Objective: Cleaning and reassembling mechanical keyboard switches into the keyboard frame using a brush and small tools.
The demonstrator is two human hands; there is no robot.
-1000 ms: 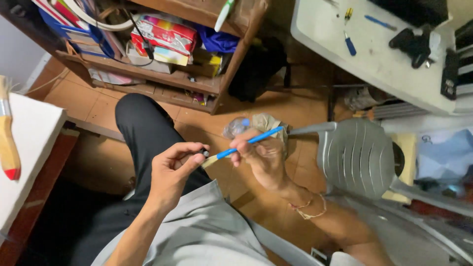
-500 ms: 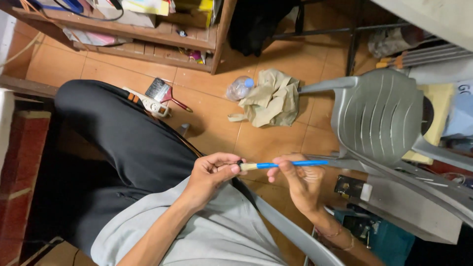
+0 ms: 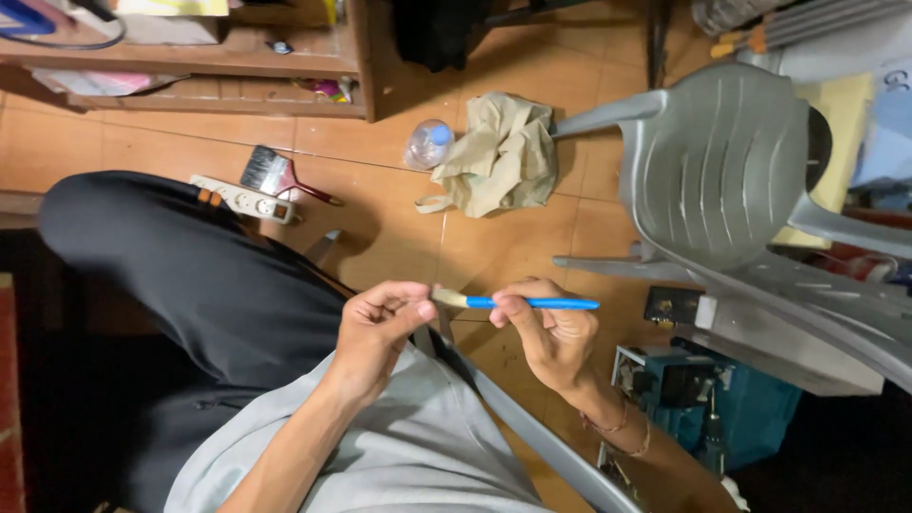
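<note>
Currently we hold a small blue-handled brush (image 3: 518, 302) level above our lap, both hands on it, bristles being worked.

Our right hand (image 3: 551, 332) pinches the blue handle between thumb and forefinger near its ferrule, the other fingers curled loosely beneath; the handle points off to the right, toward the grey plastic chair (image 3: 722, 161). Our left hand (image 3: 375, 332) has thumb and forefinger pressed together on the pale bristle tip, the rest folded in. We judge the bristles only part-way tended: they look light and bunched, and we cannot tell whether they are clean or dry. On the tiled floor (image 3: 399, 199), well apart from the hands, lie a wider red-handled brush (image 3: 275, 176), a white power strip (image 3: 237, 198), a crumpled tan cloth (image 3: 503, 152) and a clear bottle (image 3: 429, 142) just beside it.
</note>
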